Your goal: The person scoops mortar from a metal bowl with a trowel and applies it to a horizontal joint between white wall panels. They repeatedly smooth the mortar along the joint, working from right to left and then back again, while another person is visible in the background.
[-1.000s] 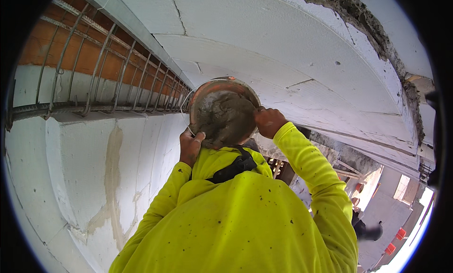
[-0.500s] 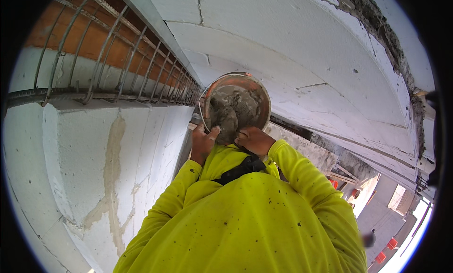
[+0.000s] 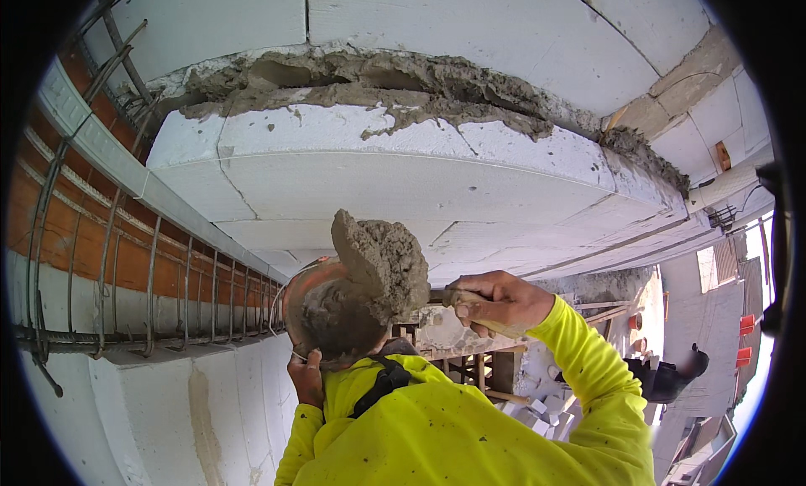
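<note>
My right hand is closed round the handle of a trowel, held out to the right of the bucket. A thick heap of wet grey mortar covers its blade, above the bucket's right side. The bucket is round with a reddish, mortar-smeared rim, and grey mortar lies inside it. My left hand grips the bucket's near rim, with the thumb up and the other fingers mostly hidden. Beyond the bucket stands a wall of white blocks, with rough mortar along its top edge.
A rebar cage runs along the left before an orange board. A pale block pier stands left of me. Far below at right are a person in dark clothing, red buckets and loose blocks.
My right hand has moved from the bucket up and right, lifting the trowel loaded with mortar. The view has shifted, bringing the wall's mortared top into sight. My left hand stays at the bucket.
</note>
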`<state>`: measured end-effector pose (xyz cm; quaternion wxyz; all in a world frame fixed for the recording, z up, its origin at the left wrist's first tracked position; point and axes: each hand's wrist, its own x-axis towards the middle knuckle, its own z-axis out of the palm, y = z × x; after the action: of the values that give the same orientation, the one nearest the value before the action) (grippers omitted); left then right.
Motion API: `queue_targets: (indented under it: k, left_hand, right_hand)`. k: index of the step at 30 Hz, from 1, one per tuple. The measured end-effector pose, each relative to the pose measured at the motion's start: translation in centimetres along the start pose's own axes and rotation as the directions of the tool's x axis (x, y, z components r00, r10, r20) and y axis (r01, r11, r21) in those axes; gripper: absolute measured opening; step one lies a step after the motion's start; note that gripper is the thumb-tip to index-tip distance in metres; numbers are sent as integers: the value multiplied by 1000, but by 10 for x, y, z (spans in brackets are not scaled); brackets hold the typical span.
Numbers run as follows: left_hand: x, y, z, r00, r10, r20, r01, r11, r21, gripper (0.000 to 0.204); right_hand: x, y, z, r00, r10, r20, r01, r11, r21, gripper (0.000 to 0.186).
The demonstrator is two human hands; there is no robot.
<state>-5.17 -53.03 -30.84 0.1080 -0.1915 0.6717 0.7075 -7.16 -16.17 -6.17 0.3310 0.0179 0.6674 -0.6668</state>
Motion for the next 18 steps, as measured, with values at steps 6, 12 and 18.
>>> queue_targets:
  k: [6, 12, 18]
  left_hand:
    - [4, 18, 3, 1000, 15, 18, -16, 999, 35, 24]
    - [11, 20, 1, 997, -7, 72, -4, 989, 150, 29]
    - [12, 13, -5, 994, -4, 113, -18, 982, 190, 33]
  right_hand:
    - [-126, -114, -83, 780, -452, -432, 109, 779, -618, 30]
    - [-147, -103, -192, 545, -786, -291, -529, -53, -847, 32]
    - [-163, -52, -227, 302, -860, -411, -589, 171, -790, 30]
